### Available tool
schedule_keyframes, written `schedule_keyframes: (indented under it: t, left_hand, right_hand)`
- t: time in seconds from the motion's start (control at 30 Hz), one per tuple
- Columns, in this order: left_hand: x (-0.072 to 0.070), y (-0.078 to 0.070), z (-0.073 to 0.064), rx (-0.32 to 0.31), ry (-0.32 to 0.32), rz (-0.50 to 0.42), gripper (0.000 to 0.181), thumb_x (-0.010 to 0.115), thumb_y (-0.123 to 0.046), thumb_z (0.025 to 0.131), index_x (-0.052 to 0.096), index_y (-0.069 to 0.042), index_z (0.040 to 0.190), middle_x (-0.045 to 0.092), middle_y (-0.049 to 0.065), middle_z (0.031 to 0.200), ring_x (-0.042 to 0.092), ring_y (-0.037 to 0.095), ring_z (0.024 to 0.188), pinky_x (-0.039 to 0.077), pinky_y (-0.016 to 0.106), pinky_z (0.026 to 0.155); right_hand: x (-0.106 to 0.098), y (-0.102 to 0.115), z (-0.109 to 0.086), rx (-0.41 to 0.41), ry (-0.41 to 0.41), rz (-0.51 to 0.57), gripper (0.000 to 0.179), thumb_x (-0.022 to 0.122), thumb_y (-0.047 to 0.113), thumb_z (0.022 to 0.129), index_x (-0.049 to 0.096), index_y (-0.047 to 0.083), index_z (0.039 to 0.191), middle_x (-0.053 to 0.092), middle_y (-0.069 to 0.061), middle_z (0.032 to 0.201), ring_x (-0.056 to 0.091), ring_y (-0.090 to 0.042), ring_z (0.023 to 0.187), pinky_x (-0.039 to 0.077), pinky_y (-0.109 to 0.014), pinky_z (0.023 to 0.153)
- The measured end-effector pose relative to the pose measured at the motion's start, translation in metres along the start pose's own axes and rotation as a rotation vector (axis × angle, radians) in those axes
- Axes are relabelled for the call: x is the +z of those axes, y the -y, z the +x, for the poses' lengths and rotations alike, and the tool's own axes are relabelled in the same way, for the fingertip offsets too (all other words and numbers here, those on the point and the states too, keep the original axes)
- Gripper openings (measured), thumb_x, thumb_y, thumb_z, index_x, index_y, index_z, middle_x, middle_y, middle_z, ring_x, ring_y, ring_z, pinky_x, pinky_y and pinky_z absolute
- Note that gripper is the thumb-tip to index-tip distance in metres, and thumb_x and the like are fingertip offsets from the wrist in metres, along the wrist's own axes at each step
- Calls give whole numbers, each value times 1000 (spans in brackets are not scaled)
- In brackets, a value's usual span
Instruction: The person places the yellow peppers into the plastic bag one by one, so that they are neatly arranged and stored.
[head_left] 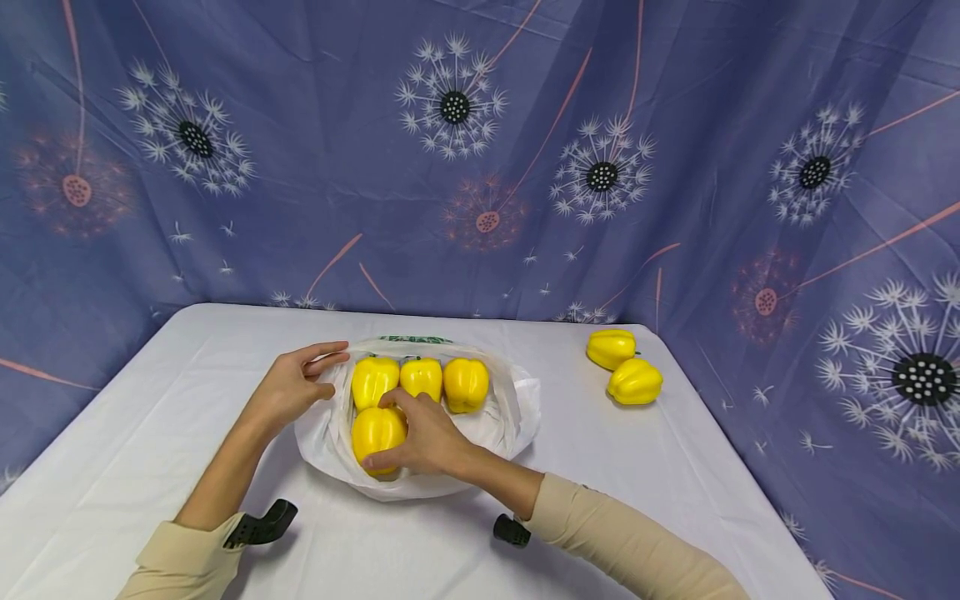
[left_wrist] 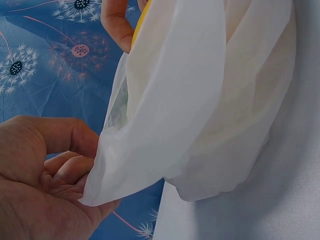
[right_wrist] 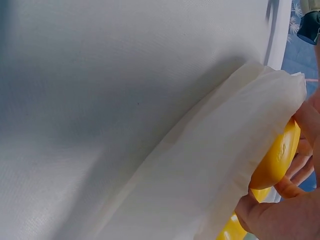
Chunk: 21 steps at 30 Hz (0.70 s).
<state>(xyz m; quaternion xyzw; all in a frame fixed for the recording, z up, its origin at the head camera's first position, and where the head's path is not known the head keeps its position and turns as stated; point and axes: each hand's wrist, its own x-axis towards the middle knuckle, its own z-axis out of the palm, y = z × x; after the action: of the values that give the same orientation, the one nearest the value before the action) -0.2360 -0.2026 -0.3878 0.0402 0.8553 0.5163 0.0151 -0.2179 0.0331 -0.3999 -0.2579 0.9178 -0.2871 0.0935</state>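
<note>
A white plastic bag (head_left: 480, 437) lies with its mouth spread wide on the table, holding several yellow bell peppers. My right hand (head_left: 435, 437) grips the nearest yellow bell pepper (head_left: 377, 432), thumb on its near side and fingers on its far side. Behind it, three more sit in a row: a left pepper (head_left: 375, 381), a middle pepper (head_left: 422, 377) and a right pepper (head_left: 467, 385). At the bag's left rim, my left hand (head_left: 288, 383) touches the plastic with thumb and fingers apart. In the left wrist view the bag's edge (left_wrist: 135, 165) covers those fingertips.
Two more yellow bell peppers, a rear one (head_left: 611, 348) and a front one (head_left: 635, 382), lie together near the back right of the table. A white cloth covers the table (head_left: 360, 550). A blue dandelion-print curtain (head_left: 337, 167) hangs behind and at both sides.
</note>
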Motion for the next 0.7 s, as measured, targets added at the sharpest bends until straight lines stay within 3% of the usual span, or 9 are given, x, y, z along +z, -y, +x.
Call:
schedule_keyframes:
  t: [0.27, 0.5, 0.7]
  left_hand:
    - [-1, 0, -1, 0, -3, 0, 75, 61, 5, 82, 46, -10, 153, 59, 16, 144, 46, 29, 137, 45, 19, 70]
    - [-1, 1, 0, -1, -1, -1, 75, 61, 5, 81, 46, -11, 153, 60, 15, 143, 46, 29, 137, 44, 19, 72]
    - [-2, 1, 0, -4, 1, -1, 75, 62, 5, 82, 45, -10, 154, 58, 15, 145, 43, 30, 140, 44, 19, 71]
  right_hand:
    - [-4, 0, 0, -23, 13, -44, 77, 87, 53, 72, 55, 24, 136, 58, 4, 102, 50, -10, 93, 42, -23, 76]
    - [-13, 0, -2, -16, 8, -18, 76, 88, 50, 73, 55, 24, 136, 59, 2, 102, 50, -11, 91, 42, -24, 77]
    - [-24, -5, -4, 9, -20, 41, 73, 87, 48, 74, 56, 23, 136, 66, -9, 120, 61, -25, 107, 48, -29, 84]
